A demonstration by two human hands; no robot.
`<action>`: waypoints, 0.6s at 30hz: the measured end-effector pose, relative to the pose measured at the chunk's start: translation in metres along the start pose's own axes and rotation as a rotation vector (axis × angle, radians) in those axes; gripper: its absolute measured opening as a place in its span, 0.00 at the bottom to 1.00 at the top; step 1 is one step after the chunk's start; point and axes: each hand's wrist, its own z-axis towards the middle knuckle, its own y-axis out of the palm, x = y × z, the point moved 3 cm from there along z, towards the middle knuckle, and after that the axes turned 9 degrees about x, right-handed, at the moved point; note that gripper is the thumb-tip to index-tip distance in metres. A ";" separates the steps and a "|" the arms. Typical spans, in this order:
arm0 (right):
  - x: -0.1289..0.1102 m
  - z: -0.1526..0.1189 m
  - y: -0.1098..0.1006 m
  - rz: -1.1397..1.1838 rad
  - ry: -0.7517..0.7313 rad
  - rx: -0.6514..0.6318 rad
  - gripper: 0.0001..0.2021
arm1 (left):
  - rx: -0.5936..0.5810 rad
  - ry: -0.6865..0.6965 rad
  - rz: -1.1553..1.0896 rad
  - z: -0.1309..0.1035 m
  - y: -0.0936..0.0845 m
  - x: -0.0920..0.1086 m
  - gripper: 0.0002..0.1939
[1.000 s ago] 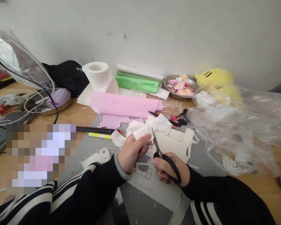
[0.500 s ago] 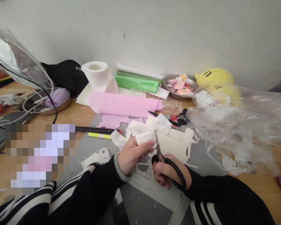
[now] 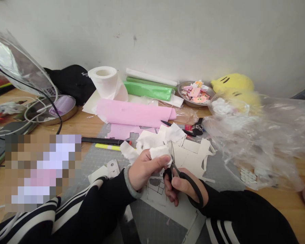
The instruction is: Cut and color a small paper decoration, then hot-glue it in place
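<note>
Left hand (image 3: 146, 166): pinched a folded white tissue-like piece (image 3: 159, 151) between thumb and fingers; forearm came in from eight o'clock. Right hand (image 3: 185, 188): closed round black-handled scissors (image 3: 193, 183), blades toward twelve; forearm from four o'clock. White piece: held above the grey cutting mat (image 3: 99, 159), right edge at the blades. Step, as judged: trimming that edge; the next snip called for a steady pinch, fingertips clear. Outlying: folded pink sheet (image 3: 136, 112), eleven o'clock; metal bowl (image 3: 189, 102) of small cutouts (image 3: 195, 92), one o'clock.
</note>
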 end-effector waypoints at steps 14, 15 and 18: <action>0.001 0.001 -0.001 -0.017 -0.013 0.000 0.29 | -0.107 -0.068 0.004 -0.001 0.002 -0.004 0.20; 0.001 0.001 -0.001 -0.020 -0.022 0.005 0.29 | -0.121 -0.077 0.004 -0.002 0.002 -0.004 0.20; 0.004 0.002 -0.001 -0.054 -0.032 0.049 0.29 | -0.083 -0.049 0.005 -0.001 0.001 -0.003 0.21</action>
